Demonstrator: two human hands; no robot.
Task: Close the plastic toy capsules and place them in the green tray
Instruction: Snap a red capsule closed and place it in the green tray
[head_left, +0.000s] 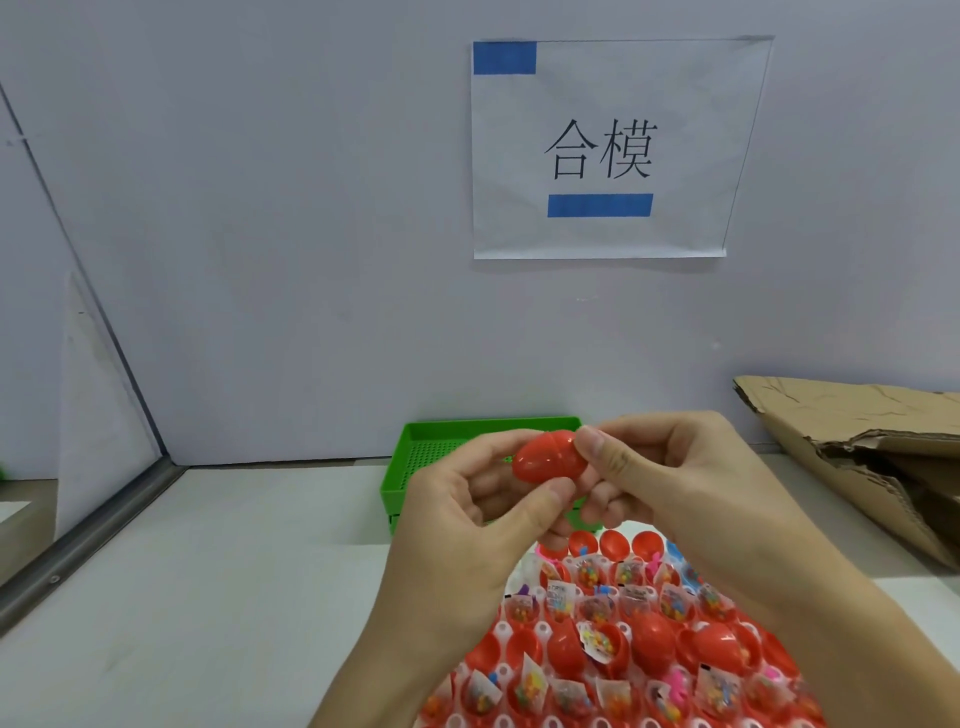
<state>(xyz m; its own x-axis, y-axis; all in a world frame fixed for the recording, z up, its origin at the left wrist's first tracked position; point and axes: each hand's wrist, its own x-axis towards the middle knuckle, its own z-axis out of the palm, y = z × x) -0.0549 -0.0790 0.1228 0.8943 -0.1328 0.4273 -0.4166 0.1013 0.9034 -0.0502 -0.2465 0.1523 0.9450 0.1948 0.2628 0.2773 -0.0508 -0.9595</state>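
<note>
A red egg-shaped capsule is held in the air between both hands, its two halves joined. My left hand grips its left end with thumb and fingers. My right hand pinches its right end. Behind the hands sits the green tray, its perforated floor bare where it shows; its right part is hidden by my hands. Below, a white holder carries several open red capsule halves with small packets of coloured toys inside, and two closed red capsules.
Torn brown cardboard lies at the right on the white table. A metal rail runs along the left edge. A paper sign hangs on the wall behind.
</note>
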